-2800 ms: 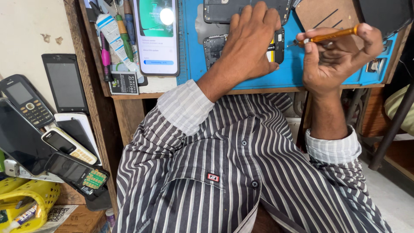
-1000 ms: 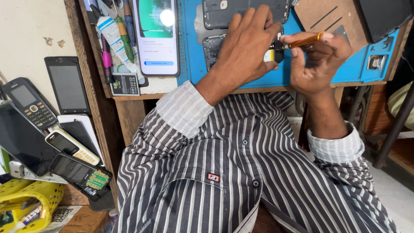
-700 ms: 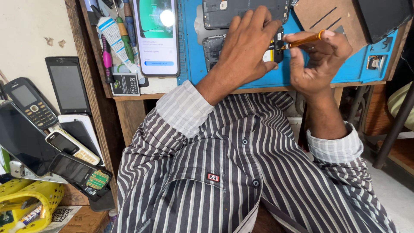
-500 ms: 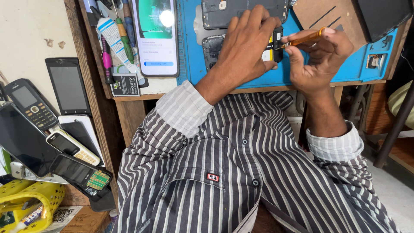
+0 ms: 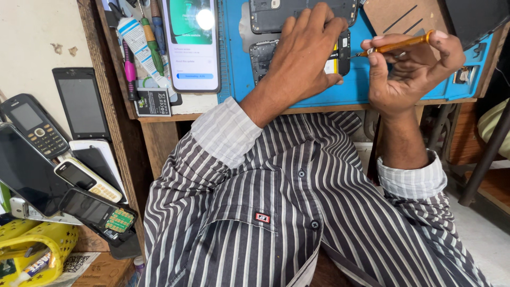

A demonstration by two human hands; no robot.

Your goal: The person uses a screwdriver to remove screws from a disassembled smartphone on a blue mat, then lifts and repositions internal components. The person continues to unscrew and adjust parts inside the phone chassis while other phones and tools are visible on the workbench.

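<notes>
Since a moment ago, my right hand [image 5: 411, 66] has drawn back slightly, its grip pinching the orange screwdriver [image 5: 396, 45]; my left hand [image 5: 308, 56] presses spread on the opened phone [image 5: 265, 53] on the desk [image 5: 329, 98].

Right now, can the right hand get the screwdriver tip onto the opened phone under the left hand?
Probably yes. The right hand holds the orange screwdriver with its tip close beside the opened phone, and the gap looks free. The left hand covers most of the phone, leaving only that right edge exposed.
</notes>
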